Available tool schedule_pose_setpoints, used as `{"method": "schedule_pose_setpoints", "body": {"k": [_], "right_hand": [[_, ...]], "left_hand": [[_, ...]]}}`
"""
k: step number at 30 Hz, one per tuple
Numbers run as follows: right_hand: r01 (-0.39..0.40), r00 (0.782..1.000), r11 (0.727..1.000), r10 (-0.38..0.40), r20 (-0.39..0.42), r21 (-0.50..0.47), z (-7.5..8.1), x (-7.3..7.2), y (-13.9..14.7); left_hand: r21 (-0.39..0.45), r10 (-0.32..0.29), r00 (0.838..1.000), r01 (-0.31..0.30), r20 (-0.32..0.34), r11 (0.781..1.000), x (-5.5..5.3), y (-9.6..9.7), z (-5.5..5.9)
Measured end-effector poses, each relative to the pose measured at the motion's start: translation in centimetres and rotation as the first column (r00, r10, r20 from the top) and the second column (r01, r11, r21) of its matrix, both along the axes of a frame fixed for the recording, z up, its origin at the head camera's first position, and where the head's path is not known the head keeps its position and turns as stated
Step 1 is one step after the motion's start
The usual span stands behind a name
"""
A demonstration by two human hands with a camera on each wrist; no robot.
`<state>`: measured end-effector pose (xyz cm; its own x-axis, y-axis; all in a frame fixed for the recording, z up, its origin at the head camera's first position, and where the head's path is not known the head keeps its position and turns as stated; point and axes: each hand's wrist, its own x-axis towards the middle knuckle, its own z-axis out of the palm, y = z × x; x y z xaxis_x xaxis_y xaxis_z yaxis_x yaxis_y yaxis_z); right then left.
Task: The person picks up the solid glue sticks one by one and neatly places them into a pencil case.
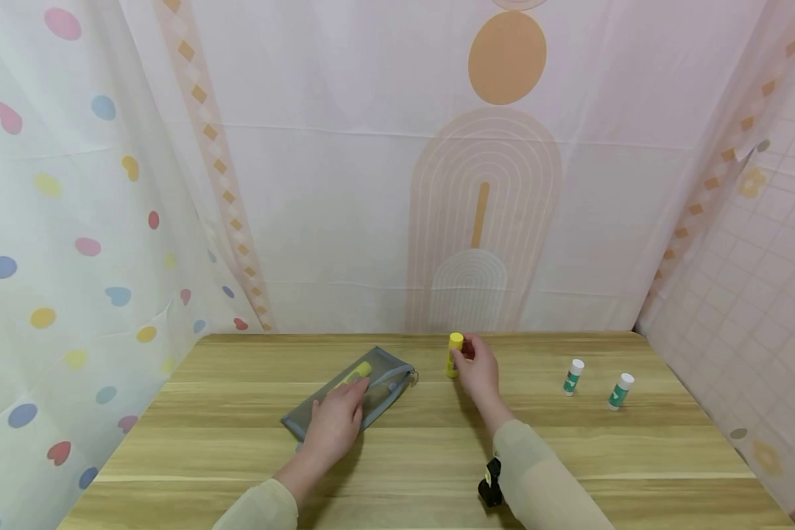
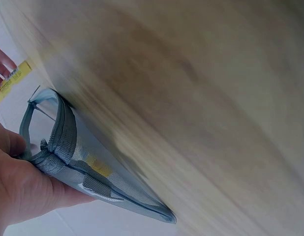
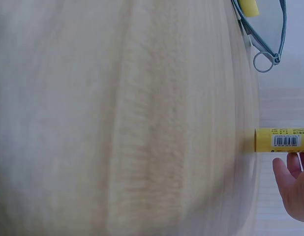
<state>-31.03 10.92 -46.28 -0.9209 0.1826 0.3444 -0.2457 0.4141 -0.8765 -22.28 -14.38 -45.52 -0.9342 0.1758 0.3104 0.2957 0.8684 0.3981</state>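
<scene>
A grey mesh zip pouch lies slanted on the table, with a yellow stick showing through it. My left hand is on the pouch; the left wrist view shows its thumb at the rim of the gaping mouth and fingers along the side, gripping it. To the right, a yellow glue stick stands upright on the wood. My right hand holds its upper part between thumb and fingers. In the right wrist view the glue stick shows a barcode, and fingertips go partly out of sight behind it.
Two white-capped glue sticks with green labels, one nearer and one farther left, stand at the right of the wooden table. A black device is at the right sleeve. Patterned curtains hang behind and beside the table.
</scene>
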Motion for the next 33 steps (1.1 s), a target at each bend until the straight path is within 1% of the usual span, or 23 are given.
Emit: {"method": "schedule_pose_setpoints", "body": {"k": [2, 7, 16, 21, 25, 33], "right_hand": [[-0.001, 1.000, 1.000, 0.000, -0.021, -0.006, -0.1, 0.1, 0.1], [-0.010, 0.999, 0.999, 0.009, -0.041, -0.034, -0.2, 0.3, 0.2], [-0.007, 1.000, 0.997, 0.005, -0.025, -0.080, 0.0, 0.9, 0.1], [-0.005, 1.000, 0.992, 0.004, -0.007, -0.126, 0.1, 1.2, -0.2], [-0.026, 0.999, 0.986, 0.029, 0.014, -0.162, 0.2, 1.5, -0.6], [-0.074, 0.994, 0.962, 0.093, 0.059, -0.264, 0.6, 2.0, -1.4]], "left_hand": [[0.003, 0.000, 1.000, 0.000, 0.000, 1.000, 0.0, 0.0, 0.0], [0.007, -0.005, 1.000, 0.005, -0.006, 1.000, 0.0, 0.0, 0.0], [0.007, -0.004, 1.000, 0.004, -0.003, 1.000, -0.1, -0.1, -0.2], [0.000, -0.006, 1.000, 0.006, -0.006, 1.000, -0.2, -0.1, -0.2], [-0.001, -0.009, 1.000, 0.009, -0.003, 1.000, -0.2, -0.1, -0.1], [-0.004, -0.006, 1.000, 0.006, 0.001, 1.000, -0.1, -0.2, 0.1]]}}
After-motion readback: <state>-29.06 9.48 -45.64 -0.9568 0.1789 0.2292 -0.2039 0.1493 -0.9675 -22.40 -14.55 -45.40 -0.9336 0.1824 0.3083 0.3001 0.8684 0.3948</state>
